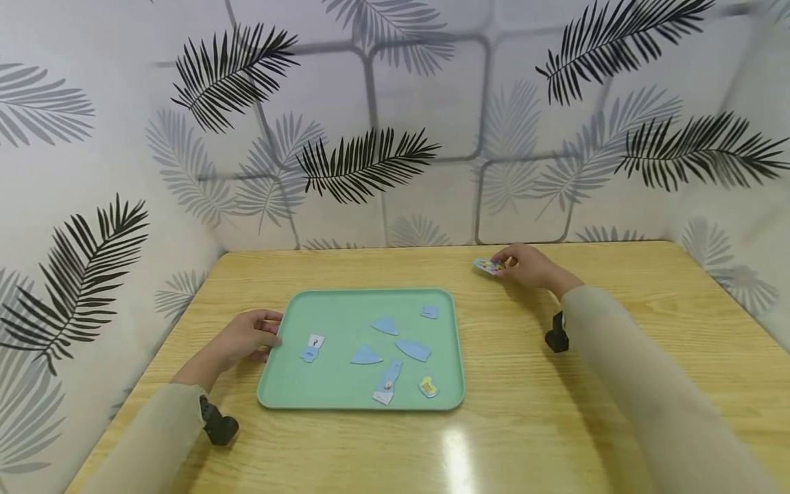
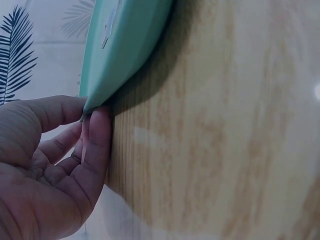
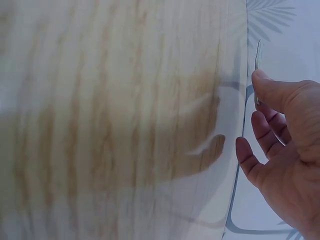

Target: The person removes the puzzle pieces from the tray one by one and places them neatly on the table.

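A green tray (image 1: 308,392) lies on the wooden table, and my left hand (image 1: 252,336) pinches its left rim. In the left wrist view the thumb is over the rim and a finger under it. To the right of the tray, near the table's back edge, my right hand (image 1: 527,266) pinches a small flat piece with a colourful print (image 1: 484,265). Edge-on in the right wrist view, that piece (image 3: 258,56) stands thin between thumb and fingers, above the tabletop; the other fingers are loosely bent. Several flat light-blue cut pieces (image 1: 412,350) lie scattered on the tray.
A yellow-printed piece (image 1: 428,386) lies in the tray's front right corner, and a blue-and-white piece (image 1: 313,348) on its left side. The wooden table (image 1: 524,412) extends around the tray. Behind it rises a wall (image 1: 426,206) with a leaf pattern.
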The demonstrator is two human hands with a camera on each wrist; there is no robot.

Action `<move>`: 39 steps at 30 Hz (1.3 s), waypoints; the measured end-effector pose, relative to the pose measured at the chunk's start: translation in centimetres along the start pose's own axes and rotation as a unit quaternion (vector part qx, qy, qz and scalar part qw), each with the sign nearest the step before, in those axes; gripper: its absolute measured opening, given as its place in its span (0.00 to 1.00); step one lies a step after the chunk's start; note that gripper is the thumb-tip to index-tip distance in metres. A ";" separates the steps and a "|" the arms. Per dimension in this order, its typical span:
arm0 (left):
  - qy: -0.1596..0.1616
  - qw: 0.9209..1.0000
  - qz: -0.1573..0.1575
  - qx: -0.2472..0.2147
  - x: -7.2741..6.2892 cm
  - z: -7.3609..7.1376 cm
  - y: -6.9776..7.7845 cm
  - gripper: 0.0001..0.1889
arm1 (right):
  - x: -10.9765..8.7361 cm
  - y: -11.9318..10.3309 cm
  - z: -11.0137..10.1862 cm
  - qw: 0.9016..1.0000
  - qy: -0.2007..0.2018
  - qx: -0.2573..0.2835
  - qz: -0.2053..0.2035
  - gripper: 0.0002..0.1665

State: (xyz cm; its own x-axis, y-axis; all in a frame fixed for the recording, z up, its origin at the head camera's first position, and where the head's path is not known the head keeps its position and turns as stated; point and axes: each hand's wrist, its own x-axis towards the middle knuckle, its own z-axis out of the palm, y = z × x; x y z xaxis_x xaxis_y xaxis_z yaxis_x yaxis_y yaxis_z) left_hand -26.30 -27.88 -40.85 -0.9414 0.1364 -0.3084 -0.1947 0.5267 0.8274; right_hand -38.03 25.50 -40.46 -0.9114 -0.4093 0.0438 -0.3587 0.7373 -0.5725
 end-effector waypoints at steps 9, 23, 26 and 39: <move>0.001 1.000 0.002 0.000 -0.1 0.1 0.1 0.29 | 0.9 0.9 0.1 0.999 -0.005 0.039 0.008 0.18; 0.002 1.000 -0.003 -0.002 -0.2 0.0 0.3 0.29 | 0.9 1.5 0.0 0.998 -0.014 0.064 0.019 0.19; 0.002 1.000 -0.004 -0.002 -0.2 0.0 0.2 0.29 | 0.9 1.5 0.0 0.998 -0.017 0.063 0.022 0.19; 0.004 1.000 -0.001 -0.002 -0.3 0.0 0.3 0.29 | 1.7 1.7 0.6 0.998 -0.014 0.060 0.018 0.18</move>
State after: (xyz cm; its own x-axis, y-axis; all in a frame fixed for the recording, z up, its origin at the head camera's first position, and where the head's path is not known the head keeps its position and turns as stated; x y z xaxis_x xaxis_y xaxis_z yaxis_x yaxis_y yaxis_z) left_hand -26.10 -27.75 -40.58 -0.9435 0.1280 -0.3056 -0.1975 0.5234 0.8289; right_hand -40.03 25.74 -41.80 -0.9167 -0.3996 0.0002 -0.2975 0.6822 -0.6679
